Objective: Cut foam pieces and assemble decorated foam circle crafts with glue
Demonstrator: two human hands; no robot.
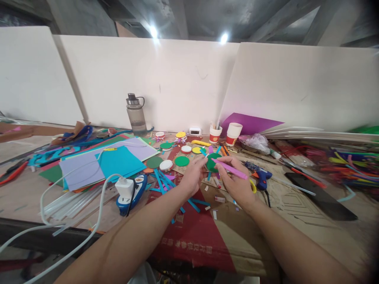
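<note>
Figure: craft bench seen from head height, with the green disc (212,161) as the landmark. Your left hand (194,173) pinches the disc's left edge between thumb and fingers, holding it in the air above the cardboard sheet (237,232). Your right hand (237,182), just right of the disc, is closed around a pink strip (230,168) whose far end lies across the disc's face. Short coloured strips already fan out from the disc's rim, so the step in hand reads as adding another strip. The next move calls for setting the strip's end squarely on the disc and pressing it flat while the left-hand pinch keeps the disc from turning.

A blue glue gun (261,176) lies right of the disc, close to your right wrist. More foam discs (181,161) lie left of and beyond the disc; two paper cups (233,134) stand beyond it. Far left of it lie stacked coloured sheets (118,161) and a white plug in a power strip (130,191).

Writing: the red print on the cardboard, nearer you than the disc, carries a row of characters, upside down and too blurred to read. The cups' red markings are illegible.
</note>
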